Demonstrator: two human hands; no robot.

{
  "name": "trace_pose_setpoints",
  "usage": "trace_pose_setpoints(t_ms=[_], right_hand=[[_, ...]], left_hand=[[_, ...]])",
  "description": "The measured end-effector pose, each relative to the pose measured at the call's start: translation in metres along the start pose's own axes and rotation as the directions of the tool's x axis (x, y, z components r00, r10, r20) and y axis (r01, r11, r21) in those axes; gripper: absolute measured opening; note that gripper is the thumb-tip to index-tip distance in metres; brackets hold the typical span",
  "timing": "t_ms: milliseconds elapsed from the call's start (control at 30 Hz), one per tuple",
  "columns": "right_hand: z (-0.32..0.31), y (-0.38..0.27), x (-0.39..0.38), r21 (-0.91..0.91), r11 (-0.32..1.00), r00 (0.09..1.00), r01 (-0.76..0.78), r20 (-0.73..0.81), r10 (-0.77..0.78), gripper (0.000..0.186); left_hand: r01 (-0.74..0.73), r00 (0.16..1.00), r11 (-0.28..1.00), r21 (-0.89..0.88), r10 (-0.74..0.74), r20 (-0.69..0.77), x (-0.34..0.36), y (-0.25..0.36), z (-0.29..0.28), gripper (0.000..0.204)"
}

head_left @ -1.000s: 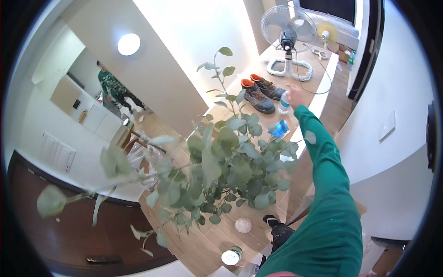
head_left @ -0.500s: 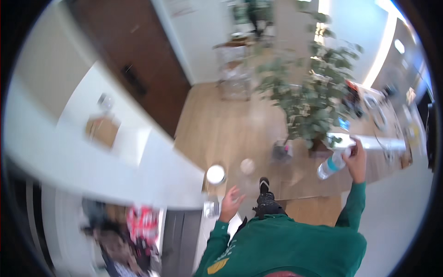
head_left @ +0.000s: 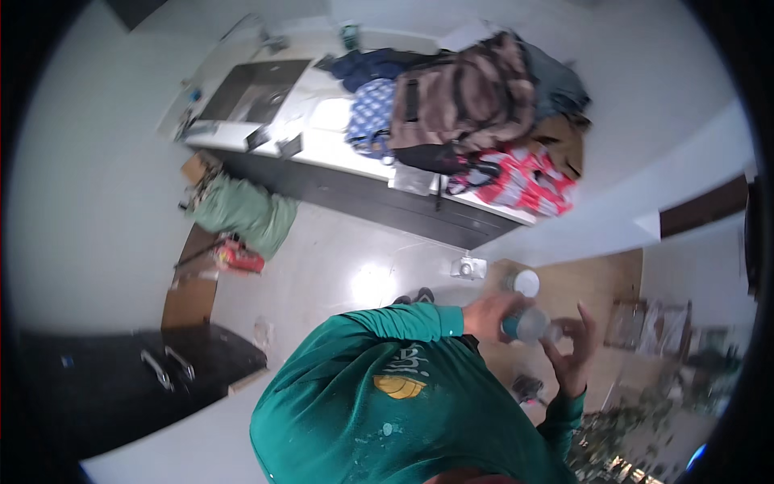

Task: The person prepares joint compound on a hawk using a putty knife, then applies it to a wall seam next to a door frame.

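Note:
A clear plastic bottle (head_left: 532, 324) with a teal label lies tilted between my hands, in front of my chest. My left hand (head_left: 490, 315) is wrapped round its body at the label. At the neck end, my right hand (head_left: 574, 347) has its thumb and fingers closed about the bottle's top. Blur hides whether the cap is on. Just beyond my hands stands a round container (head_left: 526, 282) with a white top, touched by neither.
Ahead runs a counter (head_left: 322, 153) with a steel sink (head_left: 258, 90), a brown patterned backpack (head_left: 468, 97) and a red-and-white bag (head_left: 528, 179). Green bag (head_left: 246, 211) leans at its left. A dark cabinet (head_left: 121, 371) stands at left, a leafy plant (head_left: 629, 431) at lower right.
My view has turned left from the plant and door to the sink counter. The bottle, earlier in my right hand alone, is now in my left hand, with my right at its top.

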State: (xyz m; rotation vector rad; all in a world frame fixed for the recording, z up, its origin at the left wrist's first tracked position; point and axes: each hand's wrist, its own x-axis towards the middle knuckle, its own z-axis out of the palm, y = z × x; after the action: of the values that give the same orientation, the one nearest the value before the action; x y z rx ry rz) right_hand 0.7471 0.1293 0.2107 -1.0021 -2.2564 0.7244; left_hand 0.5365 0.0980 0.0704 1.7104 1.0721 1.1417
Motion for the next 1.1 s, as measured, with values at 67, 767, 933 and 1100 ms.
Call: trace_pose_setpoints(t_ms=[67,767,933,1100], right_hand=[[0.033,-0.012,0.057,0.073,0.995,0.996,0.062,0.064,-0.067,0.078],[0.427,-0.255,0.349,0.493,0.811,0.63,0.315,0.53,-0.567,0.081],[0.472,-0.306,0.386,0.515,0.82,0.608,0.25,0.575,-0.547,0.081],[0.513,-0.321,0.398,0.319,0.929,0.712,0.189,0.607,-0.353,0.083]], left_hand=[[0.123,0.976,0.981,0.151,-0.091,-0.199,-0.014,-0.008,-0.031,0.085],[0.49,0.757,0.819,0.297,-0.231,-0.612,-0.261,-0.06,-0.475,0.072],[0.361,0.817,0.902,0.237,-0.183,-0.546,-0.298,-0.079,-0.551,0.072],[0.342,0.839,0.908,0.244,-0.178,-0.515,-0.309,-0.089,-0.593,0.072]])
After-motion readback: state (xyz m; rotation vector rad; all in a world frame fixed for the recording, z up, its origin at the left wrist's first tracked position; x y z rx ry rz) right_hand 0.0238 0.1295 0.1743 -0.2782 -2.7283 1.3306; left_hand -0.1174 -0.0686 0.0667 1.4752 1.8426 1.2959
